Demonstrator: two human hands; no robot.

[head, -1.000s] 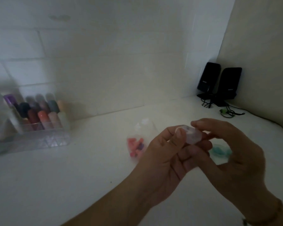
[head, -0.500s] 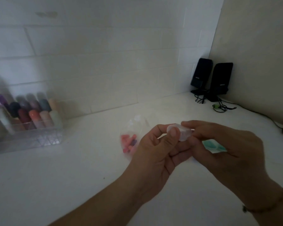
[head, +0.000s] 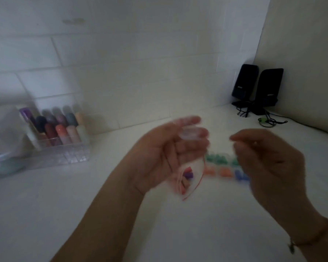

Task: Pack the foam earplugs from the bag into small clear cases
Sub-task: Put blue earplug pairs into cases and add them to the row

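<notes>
L hand (head: pixel 159 154) holds a small clear case (head: pixel 192 134) up over the counter (head: pixel 45 205), thumb and fingers curled round it. R hand (head: pixel 269 159) is apart from it, to the right, fingers curled w/ tips drawn together; too blurred to tell if it pinches anything. Clear bag (head: pixel 187 176) w/ pink and purple earplugs (head: pixel 187 176) lies just below the L hand. Green, orange, blue earplugs (head: pixel 222 165) sit in rows between the hands. Far left: clear box of coloured tubes (head: pixel 59 133). Far right: two black speakers (head: pixel 257 86).
</notes>
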